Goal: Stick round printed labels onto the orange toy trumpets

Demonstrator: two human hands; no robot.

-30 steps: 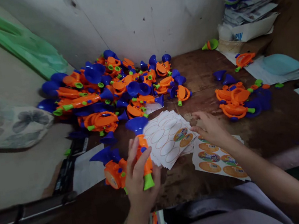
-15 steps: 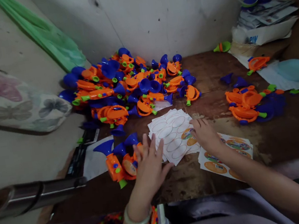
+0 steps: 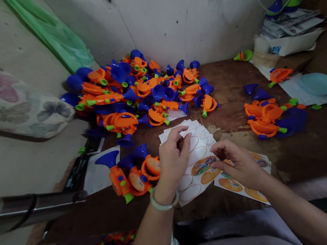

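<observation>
My left hand (image 3: 175, 159), wearing a pale bangle, has its thumb and fingers curled at the upper left of a sticker sheet (image 3: 196, 150). Most ovals on this sheet are bare white; a few printed orange stickers are left at its lower right. My right hand (image 3: 239, 162) is at the sheet's right edge, its thumb by the orange stickers and its fingers bent. Beneath lies a pile of mostly bare sheets (image 3: 204, 129). A stack of full sticker sheets (image 3: 231, 186) lies partly under my right forearm. Orange toy trumpets with blue bells (image 3: 120, 183) lie beside my left hand.
A large heap of orange and blue toy trumpets (image 3: 146, 88) fills the back left. More toys (image 3: 264, 118) lie at the right. A metal cylinder (image 3: 35, 209) juts in from the left. Paper stacks (image 3: 293, 31) and a light-blue tray (image 3: 320, 83) stand back right.
A sheet with a few stickers has come off the pile toward me, between my hands. My left hand went from spread fingers to curled ones; my right hand moved nearer and lower.
</observation>
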